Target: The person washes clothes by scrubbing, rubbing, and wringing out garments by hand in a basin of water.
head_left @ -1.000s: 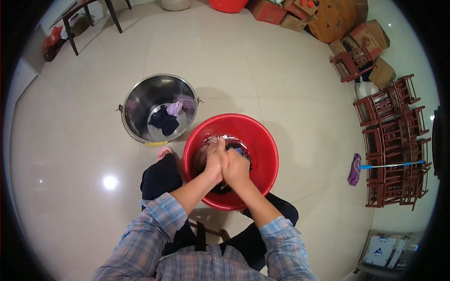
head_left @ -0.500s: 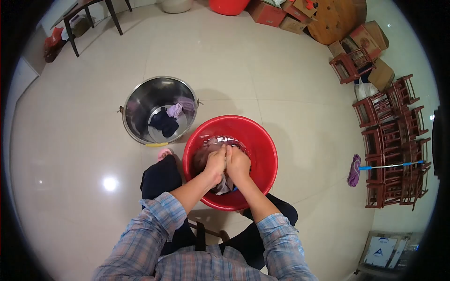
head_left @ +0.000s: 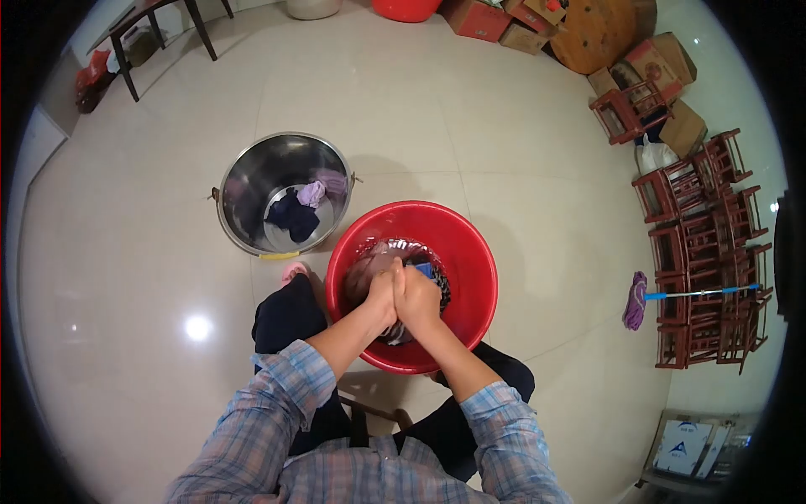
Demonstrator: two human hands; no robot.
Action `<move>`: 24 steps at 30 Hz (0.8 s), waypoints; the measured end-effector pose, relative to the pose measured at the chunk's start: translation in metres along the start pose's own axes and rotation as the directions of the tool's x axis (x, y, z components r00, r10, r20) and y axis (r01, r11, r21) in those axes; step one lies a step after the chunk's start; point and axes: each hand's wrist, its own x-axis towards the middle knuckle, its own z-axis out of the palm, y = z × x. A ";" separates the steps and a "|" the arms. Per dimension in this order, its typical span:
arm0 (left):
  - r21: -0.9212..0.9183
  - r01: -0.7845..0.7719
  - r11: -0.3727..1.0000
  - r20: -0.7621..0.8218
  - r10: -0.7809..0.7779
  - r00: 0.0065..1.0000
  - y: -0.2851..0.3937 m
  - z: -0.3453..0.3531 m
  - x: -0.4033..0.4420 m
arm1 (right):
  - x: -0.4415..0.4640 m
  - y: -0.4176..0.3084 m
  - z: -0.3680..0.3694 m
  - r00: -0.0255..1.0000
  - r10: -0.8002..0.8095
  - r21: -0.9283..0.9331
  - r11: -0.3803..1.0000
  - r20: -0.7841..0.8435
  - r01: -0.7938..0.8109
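A pale tiled floor (head_left: 571, 235) spread around the red basin (head_left: 470, 269), with stacked wooden stools (head_left: 676, 252) and a purple mop head (head_left: 635, 302) well off to the basin's right.

Inside the basin's mouth, the fingers of both hands were curled in, thumbs side by side on top. The left hand (head_left: 382, 296) and the right hand (head_left: 417, 296) pressed together; whether cloth was gripped between them I could not tell. Just below them, within the basin, pale cloth (head_left: 396, 334) showed; beside the right hand lay a blue patch (head_left: 424, 270) and dark patterned cloth (head_left: 444, 291), and a wet gleam showed along the basin's far inner side.

Handled well, this step seemed to call for an even squeeze from both palms, wrists kept low over the basin's middle so that drips fell inside. Too hard a push to one side might have tipped the basin, which stood between the person's knees.

Beyond the basin's upper left, near its rim, stood a steel bucket (head_left: 248, 189) holding dark cloth (head_left: 294, 217) and a lilac piece (head_left: 311, 195), apart from both hands.
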 end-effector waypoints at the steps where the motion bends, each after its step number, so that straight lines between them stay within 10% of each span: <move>1: 0.134 -0.033 0.990 -0.085 0.044 0.995 -0.001 0.004 0.000 | 0.005 0.008 -0.002 1.000 -0.003 -0.001 1.000 -0.002 0.003; 4: 0.303 -0.016 0.953 -0.142 0.061 0.988 0.006 0.017 -0.011 | 0.011 0.013 -0.006 0.988 0.149 -0.081 0.986 0.028 -0.147; 7: -0.024 0.008 1.000 0.127 -0.005 0.992 0.000 -0.013 0.013 | -0.002 -0.006 -0.005 0.999 -0.041 -0.058 0.997 0.009 0.041; 11: 0.136 -0.066 0.989 -0.229 0.096 0.969 -0.010 0.004 0.011 | 0.005 0.014 0.004 0.999 0.034 -0.158 0.987 -0.012 -0.036; 15: 0.270 0.014 0.963 -0.059 0.002 0.998 0.004 0.002 0.005 | 0.012 0.038 0.003 0.985 0.171 0.052 0.984 -0.023 -0.170; 17: 0.258 0.011 0.966 -0.084 0.011 0.996 0.011 0.013 -0.002 | 0.019 0.038 -0.008 0.661 0.605 0.676 0.259 0.443 -0.690; 22: 0.293 -0.063 0.954 -0.156 0.113 0.981 0.008 0.001 0.008 | 0.020 0.003 -0.032 0.556 0.637 0.690 0.050 0.535 -0.722; 24: 0.305 -0.139 0.942 -0.115 0.182 0.977 -0.001 -0.013 0.027 | 0.005 -0.012 -0.028 0.794 0.486 0.803 0.268 0.364 -0.532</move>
